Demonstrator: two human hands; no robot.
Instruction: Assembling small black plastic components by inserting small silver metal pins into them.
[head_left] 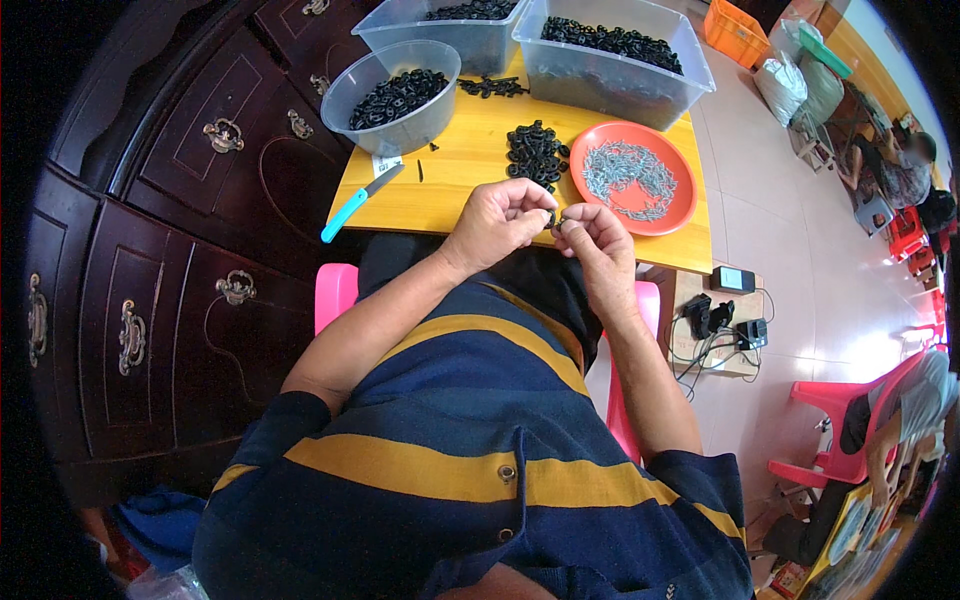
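Observation:
Above my lap, at the near edge of the yellow table [455, 190], both my hands are closed in a pinch with fingertips almost meeting. Between the fingertips of my left hand [497, 222] is a small black plastic part [551, 217]. My right hand [600, 246] pinches at the same spot; a tiny dark piece shows there, but I cannot tell whether it is separate. Just beyond lies a loose pile of black ring-shaped parts [535, 152]. A red plate [682, 185] of small silvery metal pins [628, 172] stands beside it, on the right.
A round clear tub [340, 85] of black parts stands far left, with two clear bins [610, 80] behind. A knife with a turquoise handle [345, 215] lies at the left. Chargers and cables [715, 325] sit on a low wooden surface to the right. Other people sit farther right.

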